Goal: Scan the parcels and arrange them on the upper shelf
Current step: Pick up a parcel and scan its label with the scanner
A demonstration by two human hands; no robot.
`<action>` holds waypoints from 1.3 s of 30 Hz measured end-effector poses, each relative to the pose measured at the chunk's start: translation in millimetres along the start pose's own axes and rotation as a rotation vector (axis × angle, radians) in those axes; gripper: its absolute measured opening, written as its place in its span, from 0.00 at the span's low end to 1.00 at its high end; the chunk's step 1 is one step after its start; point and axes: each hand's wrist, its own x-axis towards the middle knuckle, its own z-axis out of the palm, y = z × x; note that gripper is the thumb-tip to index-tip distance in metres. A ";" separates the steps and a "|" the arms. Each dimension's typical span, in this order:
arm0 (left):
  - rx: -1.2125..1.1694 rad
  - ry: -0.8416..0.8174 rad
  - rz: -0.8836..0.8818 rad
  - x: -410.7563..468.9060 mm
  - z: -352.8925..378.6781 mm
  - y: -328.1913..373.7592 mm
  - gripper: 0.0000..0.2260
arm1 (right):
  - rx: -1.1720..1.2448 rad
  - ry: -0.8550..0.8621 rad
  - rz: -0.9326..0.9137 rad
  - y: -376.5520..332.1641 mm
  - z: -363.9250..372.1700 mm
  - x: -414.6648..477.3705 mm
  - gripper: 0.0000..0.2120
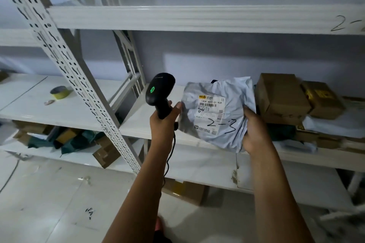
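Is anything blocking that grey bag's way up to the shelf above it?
Nothing visible does. The right hand holds the grey parcel out in front of the rack, below the upper shelf, and the open space between them shows nothing. The scanner in the left hand sits to the parcel's left, not above it.

parcel [217,112] btw scanner [160,92] & prob. boxes [280,96]

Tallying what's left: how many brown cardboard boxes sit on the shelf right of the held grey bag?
2: a large box beside the grey bag, a smaller box right of it. More may lie hidden beneath them.
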 end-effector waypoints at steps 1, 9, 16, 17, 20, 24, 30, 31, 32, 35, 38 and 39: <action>0.027 -0.024 0.014 0.0 1.3 2.3 0.13 | 0.002 -0.006 -0.007 -3.3 2.4 -1.6 0.17; -0.002 -0.091 0.053 -7.9 15.2 14.4 0.12 | 0.039 -0.256 0.049 -17.9 -7.2 -15.0 0.27; -0.091 -0.057 0.085 -24.1 30.3 19.9 0.14 | 0.052 -0.156 -0.057 -16.7 -14.2 -13.7 0.27; -0.110 -0.036 0.084 -26.2 32.9 19.6 0.14 | 0.090 -0.142 -0.073 -18.1 -12.7 -16.4 0.27; -0.147 0.016 0.091 -32.6 38.6 18.7 0.15 | 0.180 -0.122 -0.101 -18.3 -12.1 -20.6 0.24; -0.169 0.047 0.103 -39.4 42.3 18.8 0.16 | 0.253 -0.099 -0.050 -19.4 -12.6 -29.0 0.21; -0.208 0.123 0.036 -46.6 47.3 16.5 0.15 | 0.313 -0.024 0.011 -18.2 -11.1 -38.5 0.26; -0.216 0.132 0.028 -48.4 47.7 15.9 0.14 | 0.312 -0.012 0.016 -17.8 -11.1 -39.9 0.26; -0.222 0.134 0.020 -49.2 47.7 15.5 0.14 | 0.312 -0.006 0.020 -17.3 -11.6 -40.9 0.26; -0.188 0.065 0.008 -50.1 43.4 18.1 0.15 | 0.316 -0.013 -0.002 -17.2 -13.4 -44.8 0.26; -0.038 -0.040 0.024 -50.0 34.6 24.6 0.13 | 0.242 -0.036 -0.060 -18.3 -22.0 -44.6 0.31; 0.019 -0.060 0.032 -50.6 31.4 27.4 0.12 | 0.197 -0.066 -0.073 -18.3 -24.6 -43.9 0.33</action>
